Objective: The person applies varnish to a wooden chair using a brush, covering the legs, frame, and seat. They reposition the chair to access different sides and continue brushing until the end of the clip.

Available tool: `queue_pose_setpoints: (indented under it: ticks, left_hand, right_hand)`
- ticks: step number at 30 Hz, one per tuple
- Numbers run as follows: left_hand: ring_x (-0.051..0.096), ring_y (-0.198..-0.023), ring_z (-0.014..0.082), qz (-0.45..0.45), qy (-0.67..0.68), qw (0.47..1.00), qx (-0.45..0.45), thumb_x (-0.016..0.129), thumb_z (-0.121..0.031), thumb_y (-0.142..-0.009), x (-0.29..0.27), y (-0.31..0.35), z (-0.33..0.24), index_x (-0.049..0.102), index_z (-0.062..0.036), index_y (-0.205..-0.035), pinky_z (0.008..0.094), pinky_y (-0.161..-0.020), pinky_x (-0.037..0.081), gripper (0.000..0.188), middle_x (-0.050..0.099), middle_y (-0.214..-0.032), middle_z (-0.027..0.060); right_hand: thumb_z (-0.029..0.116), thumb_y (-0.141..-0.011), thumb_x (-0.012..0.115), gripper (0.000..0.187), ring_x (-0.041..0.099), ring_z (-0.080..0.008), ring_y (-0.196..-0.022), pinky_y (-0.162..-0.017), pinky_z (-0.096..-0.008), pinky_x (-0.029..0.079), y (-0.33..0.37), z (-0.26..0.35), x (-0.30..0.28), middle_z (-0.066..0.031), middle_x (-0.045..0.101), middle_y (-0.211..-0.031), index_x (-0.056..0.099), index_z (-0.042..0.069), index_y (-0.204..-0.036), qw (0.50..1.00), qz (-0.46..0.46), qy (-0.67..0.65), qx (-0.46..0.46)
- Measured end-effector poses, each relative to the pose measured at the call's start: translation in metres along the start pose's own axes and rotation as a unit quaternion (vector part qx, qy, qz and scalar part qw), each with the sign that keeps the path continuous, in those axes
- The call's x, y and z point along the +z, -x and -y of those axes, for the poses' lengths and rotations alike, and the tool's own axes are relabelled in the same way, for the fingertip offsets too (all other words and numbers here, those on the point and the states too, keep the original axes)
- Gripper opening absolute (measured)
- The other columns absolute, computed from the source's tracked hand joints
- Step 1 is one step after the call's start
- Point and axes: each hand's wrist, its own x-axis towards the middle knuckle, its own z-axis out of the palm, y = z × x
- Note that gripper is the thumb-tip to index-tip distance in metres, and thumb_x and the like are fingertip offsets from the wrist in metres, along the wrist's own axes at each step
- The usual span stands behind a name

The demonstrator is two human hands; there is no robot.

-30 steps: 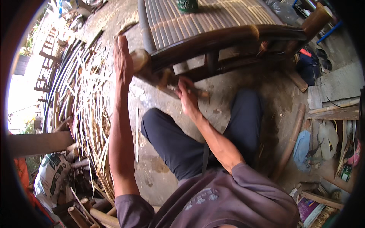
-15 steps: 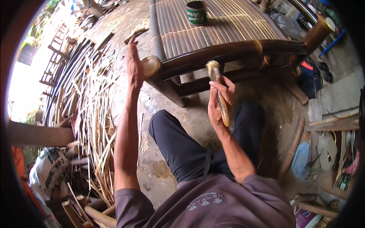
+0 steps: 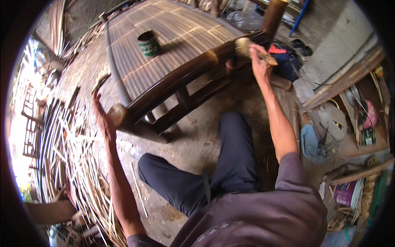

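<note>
While the person sits low on the concrete floor [image 3: 197,144] at the bottom of the frame, dark trousers stretched toward the centre, the work in hand looks like brushing a finish onto a dark-stained bamboo bed frame with a slatted top [image 3: 164,45]. At left of centre the left hand [image 3: 103,117] reaches up, its grip wrapped against the pale cut end of the thick corner pole [image 3: 118,113], steadying the frame. To the upper right the right hand [image 3: 258,61] is closed around a wooden-handled paintbrush with pale bristles [image 3: 253,48], the bristles touching the dark front rail [image 3: 193,72] near its far end. Judging by colour, the rail, the lower stretchers and the legs already look dark and glossy along most of their length, so the front side seems largely coated; the pole's end grain remains pale, and the slatted top appears lighter, though whether it is meant to be coated I cannot tell. Farther up, left of centre, a small green tin can [image 3: 149,43] stands upright on the slats, well apart from the brush. A heap of pale bamboo strips [image 3: 70,164] lies along the left edge.
</note>
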Motion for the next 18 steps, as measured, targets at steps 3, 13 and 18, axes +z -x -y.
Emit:
queue_pose_setpoints:
  ticks: [3,13,18]
  left_hand:
    - [0.032,-0.137,0.0291,-0.002,0.008,0.999,0.051,0.023,-0.05,-0.1,0.007,-0.007,0.03,0.035,-0.0133,-0.146,0.044,-0.114,0.019,0.059,0.045,-0.141,0.0153]
    - [0.037,-0.133,0.0306,0.011,-0.063,0.998,0.026,0.024,-0.055,-0.098,0.013,-0.004,0.011,0.037,-0.0055,-0.143,0.0426,-0.111,0.023,0.068,0.044,-0.139,0.02]
    - [0.039,-0.13,0.0308,0.016,-0.073,0.996,0.039,0.028,-0.056,-0.098,-0.005,-0.009,0.013,0.039,-0.0024,-0.141,0.0423,-0.11,0.025,0.069,0.044,-0.139,0.0198]
  right_hand:
    - [0.007,-0.089,0.058,0.009,0.064,-0.0248,-0.084,-0.078,-0.0355,0.05,-0.015,-0.016,-0.015,-0.0105,0.066,-0.088,0.066,0.004,-0.09,0.981,-0.087,0.127,-0.117]
    - [0.011,-0.088,0.062,0.009,0.067,-0.0195,-0.086,-0.074,-0.0309,0.052,-0.041,-0.08,-0.069,-0.007,0.069,-0.092,0.069,0.005,-0.091,0.995,-0.018,0.081,-0.048]
    - [0.014,-0.085,0.062,0.012,0.067,-0.0251,-0.085,-0.074,-0.0351,0.052,-0.104,-0.102,-0.1,-0.0059,0.069,-0.092,0.068,0.008,-0.093,0.93,0.108,0.227,-0.267]
